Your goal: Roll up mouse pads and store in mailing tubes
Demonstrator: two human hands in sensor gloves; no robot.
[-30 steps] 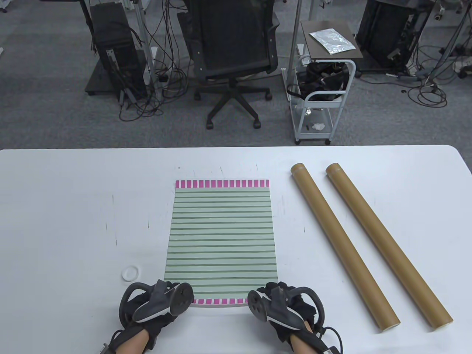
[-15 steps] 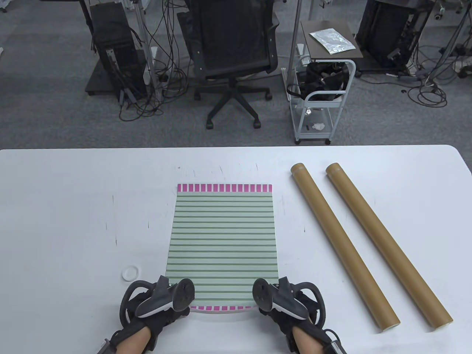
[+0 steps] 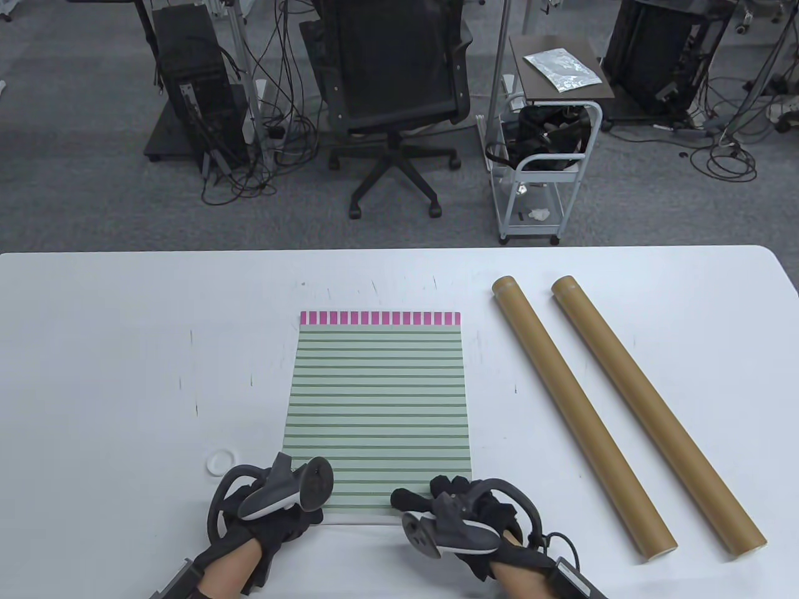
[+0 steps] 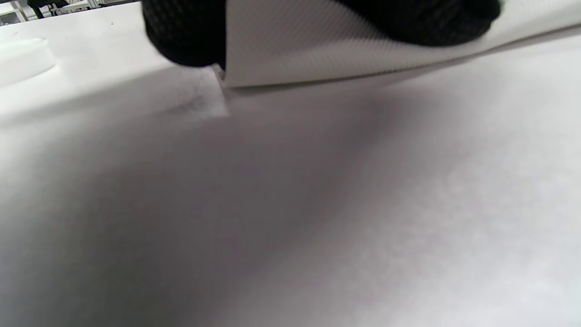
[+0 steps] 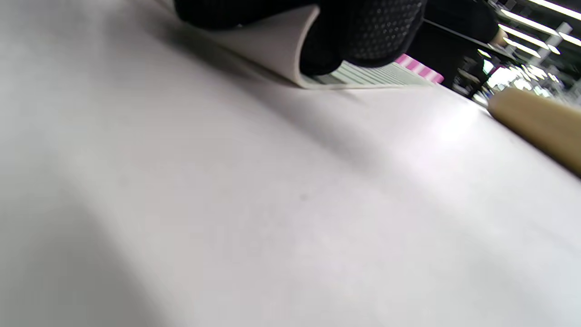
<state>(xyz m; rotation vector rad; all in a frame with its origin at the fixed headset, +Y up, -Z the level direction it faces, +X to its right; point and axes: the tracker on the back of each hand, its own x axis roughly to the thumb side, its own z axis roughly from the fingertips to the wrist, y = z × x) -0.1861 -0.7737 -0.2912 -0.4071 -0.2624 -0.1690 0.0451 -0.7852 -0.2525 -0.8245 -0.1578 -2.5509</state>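
Observation:
A green striped mouse pad [image 3: 377,412] with a pink band at its far edge lies flat in the middle of the white table [image 3: 100,349]. Its near edge is curled up and over, white underside showing [image 4: 317,50] [image 5: 277,50]. My left hand [image 3: 284,508] grips the near left corner of the curl. My right hand [image 3: 446,499] grips the near right part of it, fingers on top of the fold [image 5: 372,32]. Two brown mailing tubes lie slanted to the right, one nearer the pad [image 3: 580,415] and one further right [image 3: 655,412], both untouched.
A small white ring-shaped cap [image 3: 220,462] lies left of the pad, near my left hand. Beyond the table's far edge stand an office chair [image 3: 393,93], a small cart [image 3: 549,143] and cables on the floor.
The pad's near pink band has been folded up and over, out of sight. Both hands moved inward along the near edge, and the pad slid slightly toward me.

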